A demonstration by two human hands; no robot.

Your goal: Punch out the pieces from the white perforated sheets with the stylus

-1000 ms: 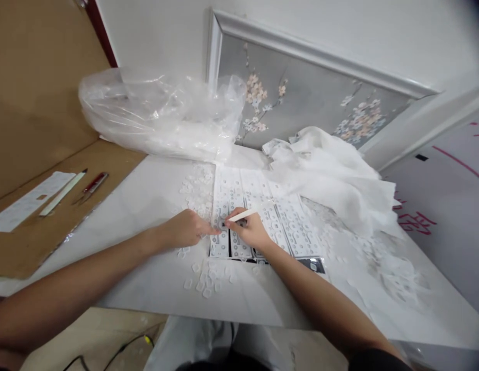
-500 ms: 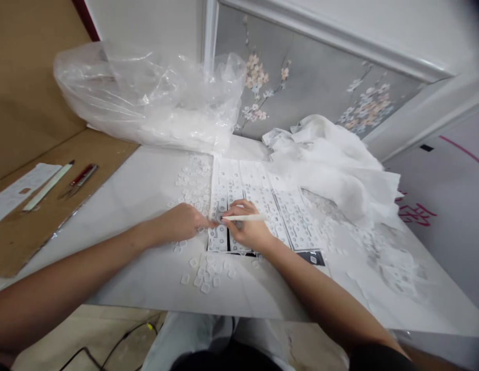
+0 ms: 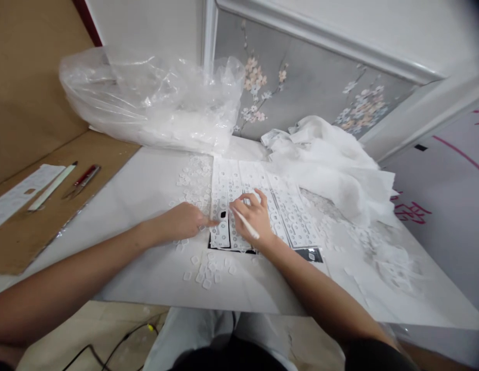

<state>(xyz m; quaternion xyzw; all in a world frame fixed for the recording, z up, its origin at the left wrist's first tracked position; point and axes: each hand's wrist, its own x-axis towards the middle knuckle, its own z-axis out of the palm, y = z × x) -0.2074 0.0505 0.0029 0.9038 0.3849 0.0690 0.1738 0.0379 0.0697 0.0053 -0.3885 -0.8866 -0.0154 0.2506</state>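
Observation:
Several white printed strips [image 3: 280, 208] with rows of small grey circles lie side by side on a dark backing. The outstretched index finger of my left hand [image 3: 184, 221] rests at the lower left edge of the leftmost strip [image 3: 219, 190], its other fingers curled and nothing visibly held. A black square [image 3: 223, 214] shows in that strip just above the fingertip. My right hand [image 3: 258, 219] is closed on a slim white pen-like tool [image 3: 247, 224] over the neighbouring strip. The tool slants, its upper end near my fingertips.
Small clear square pieces [image 3: 206, 270] lie scattered left of and below the strips. Behind sits a big plastic bag [image 3: 154, 98]; to the right are crumpled white sheets [image 3: 328, 159] and scraps [image 3: 397, 268]. Cardboard [image 3: 103, 149] at left carries a red-handled cutting tool [image 3: 84, 178].
My right hand has lifted slightly and tipped the white tool from nearly level to a slant. The black square in the leftmost strip has come into sight. My left hand stays almost in place.

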